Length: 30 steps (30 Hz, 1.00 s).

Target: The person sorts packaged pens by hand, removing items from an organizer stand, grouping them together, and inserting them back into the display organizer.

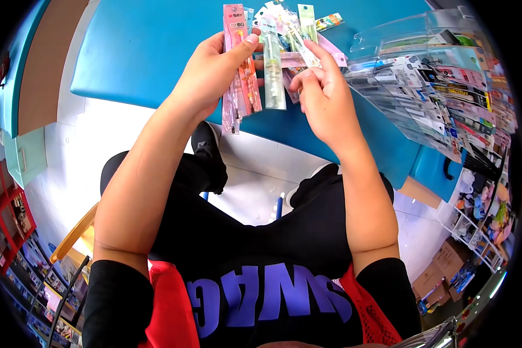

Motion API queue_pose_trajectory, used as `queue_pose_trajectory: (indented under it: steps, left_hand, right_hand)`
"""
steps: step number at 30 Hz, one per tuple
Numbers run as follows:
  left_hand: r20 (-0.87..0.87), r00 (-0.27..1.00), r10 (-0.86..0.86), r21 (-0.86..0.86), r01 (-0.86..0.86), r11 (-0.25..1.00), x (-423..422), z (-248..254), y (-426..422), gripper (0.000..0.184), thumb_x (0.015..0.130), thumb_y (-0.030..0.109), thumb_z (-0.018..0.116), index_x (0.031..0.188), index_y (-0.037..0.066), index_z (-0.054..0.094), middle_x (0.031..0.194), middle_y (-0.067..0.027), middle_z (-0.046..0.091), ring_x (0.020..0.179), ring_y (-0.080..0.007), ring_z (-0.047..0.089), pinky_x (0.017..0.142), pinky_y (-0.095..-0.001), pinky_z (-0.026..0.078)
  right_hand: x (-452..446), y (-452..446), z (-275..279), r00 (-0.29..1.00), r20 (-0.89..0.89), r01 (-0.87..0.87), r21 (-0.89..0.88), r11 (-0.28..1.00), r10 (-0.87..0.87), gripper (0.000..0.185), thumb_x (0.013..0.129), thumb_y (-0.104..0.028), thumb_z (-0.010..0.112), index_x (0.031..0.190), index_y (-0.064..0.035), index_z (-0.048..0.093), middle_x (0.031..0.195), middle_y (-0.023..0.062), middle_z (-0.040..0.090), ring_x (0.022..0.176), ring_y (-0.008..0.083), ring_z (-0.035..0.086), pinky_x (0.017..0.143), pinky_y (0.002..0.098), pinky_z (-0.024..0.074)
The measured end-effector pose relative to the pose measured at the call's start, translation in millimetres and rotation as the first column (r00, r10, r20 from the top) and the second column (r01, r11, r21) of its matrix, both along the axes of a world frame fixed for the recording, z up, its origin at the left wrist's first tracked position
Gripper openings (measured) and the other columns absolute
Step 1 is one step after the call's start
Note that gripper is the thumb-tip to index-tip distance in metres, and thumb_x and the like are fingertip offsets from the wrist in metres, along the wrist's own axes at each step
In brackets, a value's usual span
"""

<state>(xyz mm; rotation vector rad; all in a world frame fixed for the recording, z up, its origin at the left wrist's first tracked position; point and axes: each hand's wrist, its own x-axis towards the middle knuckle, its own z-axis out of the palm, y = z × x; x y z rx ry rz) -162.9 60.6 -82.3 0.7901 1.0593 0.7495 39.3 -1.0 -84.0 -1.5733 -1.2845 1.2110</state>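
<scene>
The left hand [214, 68] grips pink packs [251, 87], the right hand [326, 101] looks empty, and a pile [288, 22] is left on the counter [145, 52].

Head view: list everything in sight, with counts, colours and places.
Slim packets: at least two, pink and red, upper centre
Green packet: one, pale green, just right of those
Packet pile: uncounted, mixed colours, top centre
Display rack: one, clear, packed, right
Table: one, blue, ahead
Shelf: one, red, far left
Cabinet: one, pale green, left
Cardboard boxes: several, brown, lower right
Shirt: one, black, bottom centre
Vest: one, red, over shirt
Shoes: two, black, centre
Left hand: one, holding slim packets
Right hand: one, beside pile
</scene>
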Motion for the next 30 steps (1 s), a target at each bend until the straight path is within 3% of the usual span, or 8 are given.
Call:
queue_pose_trajectory:
  steps: [3, 11, 16, 20, 24, 27, 28, 30]
  left_hand:
    - [-0.066, 0.998, 0.019, -0.009, -0.019, 1.000, 0.9, 1.6, -0.3, 0.043, 0.105, 0.029, 0.066, 0.132, -0.004, 0.058, 0.124, -0.0130, 0.067, 0.103, -0.0206, 0.072, 0.083, -0.0379, 0.065]
    - [-0.057, 0.998, 0.013, 0.007, -0.013, 1.000, -3.2, -3.1, 2.9, 0.042, 0.103, 0.028, 0.069, 0.131, -0.002, 0.060, 0.112, -0.0121, 0.069, 0.098, -0.0209, 0.073, 0.079, -0.0365, 0.065]
    - [0.113, 0.994, -0.001, -0.031, 0.004, 1.000, -0.4, 1.4, -0.7, 0.044, 0.103, 0.028, 0.069, 0.134, -0.001, 0.059, 0.117, -0.0154, 0.070, 0.105, -0.0236, 0.073, 0.086, -0.0392, 0.064]
    - [0.222, 0.974, -0.041, -0.038, 0.051, 0.998, 0.2, -1.5, -2.7, 0.047, 0.106, 0.029, 0.064, 0.139, -0.002, 0.055, 0.124, -0.0183, 0.069, 0.112, -0.0258, 0.071, 0.094, -0.0416, 0.062]
    - [0.237, 0.970, -0.056, -0.018, 0.062, 0.998, 0.8, 4.0, -2.5, 0.047, 0.110, 0.026, 0.054, 0.145, -0.005, 0.049, 0.133, -0.0214, 0.066, 0.119, -0.0279, 0.070, 0.101, -0.0422, 0.059]
    - [0.160, 0.986, -0.051, 0.001, 0.052, 0.999, 0.0, 2.9, -2.6, 0.047, 0.110, 0.025, 0.055, 0.147, -0.003, 0.048, 0.132, -0.0208, 0.066, 0.120, -0.0281, 0.069, 0.100, -0.0419, 0.059]
    - [0.134, 0.990, -0.045, 0.000, 0.046, 0.999, -0.3, 2.0, -2.4, 0.048, 0.109, 0.026, 0.056, 0.147, -0.002, 0.048, 0.132, -0.0204, 0.066, 0.120, -0.0280, 0.069, 0.100, -0.0417, 0.059]
    - [0.135, 0.990, -0.046, 0.013, 0.044, 0.999, 0.3, -1.5, -1.7, 0.049, 0.109, 0.027, 0.058, 0.147, -0.001, 0.049, 0.131, -0.0196, 0.067, 0.120, -0.0275, 0.069, 0.100, -0.0416, 0.059]
  right_hand:
    - [1.0, 3.4, 2.4, 0.959, 0.279, 0.006, 0.136, 0.991, -0.045, 0.039, 0.105, -0.011, 0.051, 0.143, -0.0003, 0.053, 0.083, 0.0105, 0.068, 0.067, 0.0183, 0.059, 0.067, 0.0316, 0.0508]
    - [-21.3, -8.8, 2.8, 0.878, 0.473, -0.226, 0.283, 0.932, 0.069, 0.022, 0.095, -0.019, 0.070, 0.113, -0.0065, 0.066, 0.083, 0.0076, 0.061, 0.070, 0.0217, 0.062, 0.061, 0.0361, 0.0493]
    - [-31.5, -13.4, 15.8, 0.969, 0.202, -0.159, 0.066, 0.985, 0.143, 0.027, 0.091, -0.023, 0.080, 0.085, -0.0006, 0.067, 0.069, 0.0067, 0.064, 0.057, 0.0133, 0.056, 0.056, 0.0294, 0.0461]
    - [-31.4, -10.7, 9.8, 0.999, 0.005, -0.040, -0.054, 0.998, 0.040, 0.021, 0.093, -0.015, 0.079, 0.087, 0.0010, 0.067, 0.071, 0.0028, 0.068, 0.062, 0.0052, 0.057, 0.057, 0.0237, 0.0452]
    - [-15.2, -1.0, 4.4, 0.984, -0.176, 0.023, 0.011, 1.000, -0.021, 0.020, 0.096, -0.015, 0.076, 0.095, 0.0024, 0.067, 0.077, 0.0025, 0.072, 0.067, 0.0033, 0.059, 0.059, 0.0220, 0.0459]
    - [2.1, 8.1, 8.5, 0.992, 0.085, 0.094, 0.013, 0.995, -0.095, 0.029, 0.095, -0.022, 0.079, 0.099, 0.0035, 0.066, 0.076, 0.0048, 0.071, 0.066, 0.0117, 0.065, 0.061, 0.0262, 0.0508]
    - [6.3, 7.8, 6.8, 0.915, 0.388, 0.062, 0.132, 0.989, -0.109, 0.038, 0.090, -0.030, 0.083, 0.102, 0.0018, 0.066, 0.077, 0.0075, 0.068, 0.069, 0.0200, 0.067, 0.062, 0.0301, 0.0533]
    - [-1.8, 6.6, 5.3, 0.885, 0.431, -0.016, 0.409, 0.912, -0.178, 0.042, 0.087, -0.033, 0.085, 0.105, 0.0004, 0.066, 0.080, 0.0090, 0.066, 0.072, 0.0226, 0.066, 0.061, 0.0317, 0.0526]
